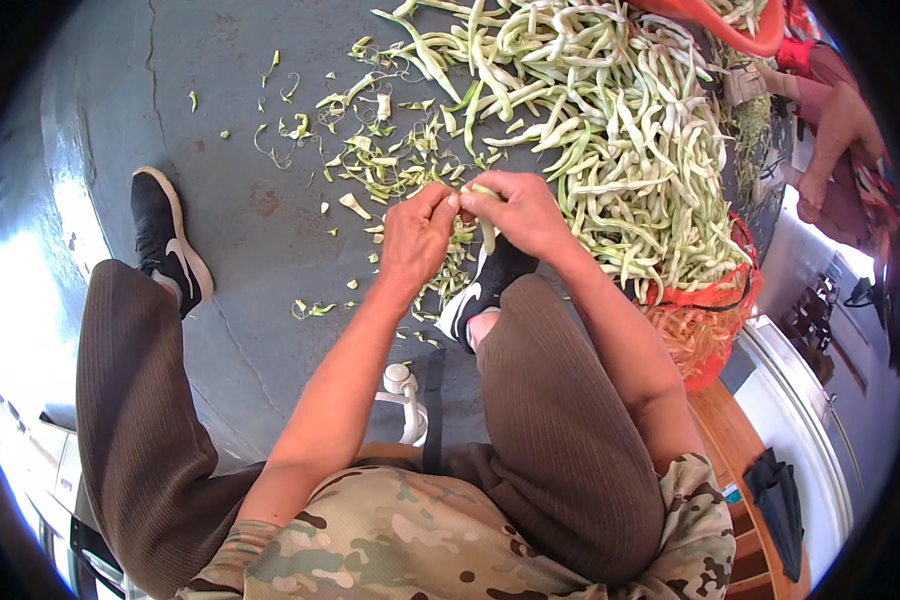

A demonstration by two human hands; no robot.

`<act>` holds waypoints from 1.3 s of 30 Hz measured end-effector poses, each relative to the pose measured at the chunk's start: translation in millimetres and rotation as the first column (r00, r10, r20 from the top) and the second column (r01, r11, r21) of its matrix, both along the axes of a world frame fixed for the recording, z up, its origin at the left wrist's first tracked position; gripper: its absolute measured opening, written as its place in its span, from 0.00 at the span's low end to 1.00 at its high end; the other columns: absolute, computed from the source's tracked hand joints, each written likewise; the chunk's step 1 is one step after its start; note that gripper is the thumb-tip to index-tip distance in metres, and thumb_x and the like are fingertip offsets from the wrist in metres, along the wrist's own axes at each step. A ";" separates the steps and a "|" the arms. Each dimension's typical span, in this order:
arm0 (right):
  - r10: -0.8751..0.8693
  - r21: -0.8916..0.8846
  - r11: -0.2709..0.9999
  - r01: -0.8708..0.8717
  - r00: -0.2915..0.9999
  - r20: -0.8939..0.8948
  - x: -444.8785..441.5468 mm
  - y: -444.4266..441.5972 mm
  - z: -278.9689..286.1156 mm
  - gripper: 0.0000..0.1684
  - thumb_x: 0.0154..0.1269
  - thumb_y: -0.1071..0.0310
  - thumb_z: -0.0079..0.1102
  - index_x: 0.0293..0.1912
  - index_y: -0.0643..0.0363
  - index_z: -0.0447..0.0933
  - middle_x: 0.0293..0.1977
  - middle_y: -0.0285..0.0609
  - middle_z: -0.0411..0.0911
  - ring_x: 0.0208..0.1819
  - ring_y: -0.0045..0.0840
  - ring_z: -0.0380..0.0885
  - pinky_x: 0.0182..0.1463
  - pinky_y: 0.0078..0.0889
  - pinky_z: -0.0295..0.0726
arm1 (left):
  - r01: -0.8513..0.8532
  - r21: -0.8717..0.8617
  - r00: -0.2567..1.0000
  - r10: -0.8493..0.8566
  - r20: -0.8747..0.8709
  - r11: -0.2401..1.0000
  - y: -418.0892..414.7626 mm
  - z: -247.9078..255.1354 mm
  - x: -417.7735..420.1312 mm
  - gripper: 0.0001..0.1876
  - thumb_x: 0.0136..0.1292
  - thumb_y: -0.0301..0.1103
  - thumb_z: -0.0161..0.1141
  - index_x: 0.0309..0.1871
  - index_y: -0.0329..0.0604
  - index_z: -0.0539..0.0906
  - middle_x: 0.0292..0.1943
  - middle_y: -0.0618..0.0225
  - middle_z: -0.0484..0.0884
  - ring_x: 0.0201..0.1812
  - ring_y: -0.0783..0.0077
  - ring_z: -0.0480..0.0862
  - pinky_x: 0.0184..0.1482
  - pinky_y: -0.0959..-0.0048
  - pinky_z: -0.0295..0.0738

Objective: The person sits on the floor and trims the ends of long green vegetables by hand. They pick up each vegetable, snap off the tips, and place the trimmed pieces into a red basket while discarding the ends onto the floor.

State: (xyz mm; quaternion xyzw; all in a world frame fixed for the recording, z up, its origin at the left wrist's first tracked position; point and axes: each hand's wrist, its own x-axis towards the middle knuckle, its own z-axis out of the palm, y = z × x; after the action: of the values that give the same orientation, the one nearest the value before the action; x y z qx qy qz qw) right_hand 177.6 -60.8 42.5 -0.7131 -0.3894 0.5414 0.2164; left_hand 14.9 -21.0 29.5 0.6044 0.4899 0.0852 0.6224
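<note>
My right hand [521, 210] holds a pale green bean [488, 237], one end of which hangs below the fingers. The thumb and forefinger of my left hand [420, 234] are pinched together against the right thumb, at the bean's other end; the fingers mostly hide that end. Just beyond and to the right lies a large heap of green bean pods [607, 142]. Below and beyond my hands, snapped bean ends and stringy trimmings [390, 161] are scattered over the grey floor [247, 150].
A red mesh sack [701, 330] stands at the heap's near right edge. An orange-red basin [757, 34] holds more beans at the top. Another person's arm [832, 142] is at the far right. My shoes [166, 232] flank the trimmings. A folded black umbrella [776, 510] lies on wooden slats [727, 431].
</note>
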 end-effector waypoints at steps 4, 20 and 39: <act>-0.296 -0.102 0.951 0.292 0.955 -0.020 17.3 15.3 -16.3 0.19 0.65 0.53 0.60 0.36 0.62 0.81 0.23 0.42 0.81 0.26 0.23 0.78 0.34 0.27 0.75 | 0.214 0.032 0.969 -0.207 -0.136 0.976 -29.0 -5.3 5.3 0.10 0.68 0.37 0.55 0.36 0.40 0.80 0.30 0.49 0.82 0.35 0.47 0.84 0.40 0.54 0.76; -0.597 -0.378 0.796 0.473 0.719 -0.356 16.1 35.3 -22.9 0.15 0.65 0.58 0.65 0.34 0.59 0.74 0.26 0.35 0.76 0.17 0.09 0.61 0.17 0.15 0.57 | -0.226 -0.325 0.945 0.287 0.156 0.918 0.6 -34.1 -3.8 0.16 0.65 0.32 0.62 0.52 0.32 0.80 0.40 0.59 0.87 0.38 0.71 0.87 0.44 0.71 0.80; -0.349 -0.220 0.934 0.281 0.847 -0.401 -1.5 -1.2 0.1 0.18 0.71 0.61 0.50 0.51 0.66 0.74 0.25 0.33 0.74 0.19 0.11 0.65 0.21 0.17 0.64 | -0.225 -0.908 0.495 0.845 0.205 0.352 9.6 -31.5 -7.8 0.08 0.72 0.32 0.52 0.47 0.38 0.76 0.24 0.72 0.75 0.30 0.74 0.79 0.43 0.71 0.78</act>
State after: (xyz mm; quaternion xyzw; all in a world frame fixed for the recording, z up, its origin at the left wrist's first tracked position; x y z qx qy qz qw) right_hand 176.0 -61.9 42.6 -0.6431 -0.1664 0.6715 0.3283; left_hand 7.1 -11.4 -2.0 -0.0312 0.4007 0.2834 0.8707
